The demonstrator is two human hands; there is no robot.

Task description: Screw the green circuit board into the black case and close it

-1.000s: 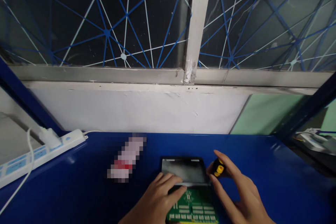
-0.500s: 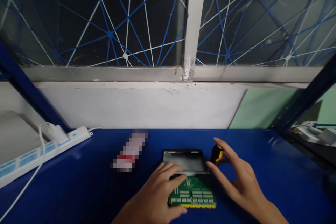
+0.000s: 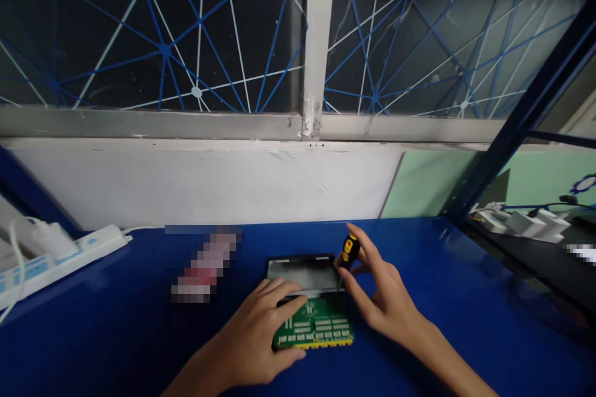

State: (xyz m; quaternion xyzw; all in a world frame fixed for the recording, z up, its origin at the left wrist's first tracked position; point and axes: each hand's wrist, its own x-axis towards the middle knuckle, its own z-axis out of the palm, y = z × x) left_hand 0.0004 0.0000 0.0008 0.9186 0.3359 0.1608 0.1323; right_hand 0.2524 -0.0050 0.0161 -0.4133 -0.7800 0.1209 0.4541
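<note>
Bearing circuit board (image 3: 321,326): blue table (image 3: 433,285) below window (image 3: 261,37).

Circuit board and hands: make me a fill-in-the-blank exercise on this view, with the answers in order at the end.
1. The left hand rests against the circuit board, whose main colour is ____.
2. The right hand holds a tool coloured black and ____.
3. The white power strip lies on the view's ____ side.
4. The tabletop is coloured ____.

Missing words: green; yellow; left; blue.
</note>
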